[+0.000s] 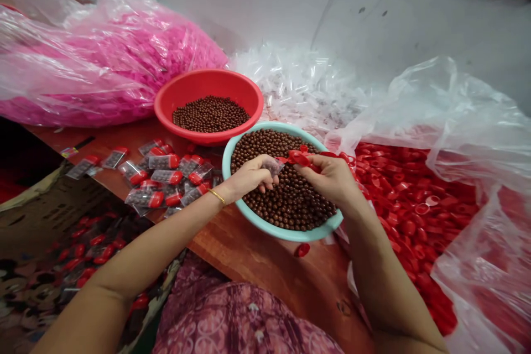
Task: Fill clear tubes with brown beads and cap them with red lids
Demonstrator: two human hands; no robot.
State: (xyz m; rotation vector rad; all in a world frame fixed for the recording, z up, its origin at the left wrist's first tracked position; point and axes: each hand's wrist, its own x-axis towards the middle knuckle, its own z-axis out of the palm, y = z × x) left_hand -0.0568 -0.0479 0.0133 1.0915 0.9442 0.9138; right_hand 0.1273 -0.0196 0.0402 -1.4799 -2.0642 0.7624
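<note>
My left hand point(253, 174) is closed around a small clear plastic container point(274, 166) above a light-blue basin point(286, 235) of round brown balls point(286, 199). Just to its right, my right hand point(332, 174) pinches a red plastic cap point(301, 157) close to the container's mouth. Whether cap and container touch, I cannot tell. Several more red pieces lie at the basin's far rim, partly hidden by my right hand. On the table left of the basin is a pile of filled clear containers with red caps point(166, 177).
Behind stands a red basin point(166, 116) of similar balls. A bag of pink pieces point(136, 61) lies at the left, clear empty containers point(307, 86) at the back, and an open bag of red caps point(415, 210) at the right. A carton point(37, 215) sits below left.
</note>
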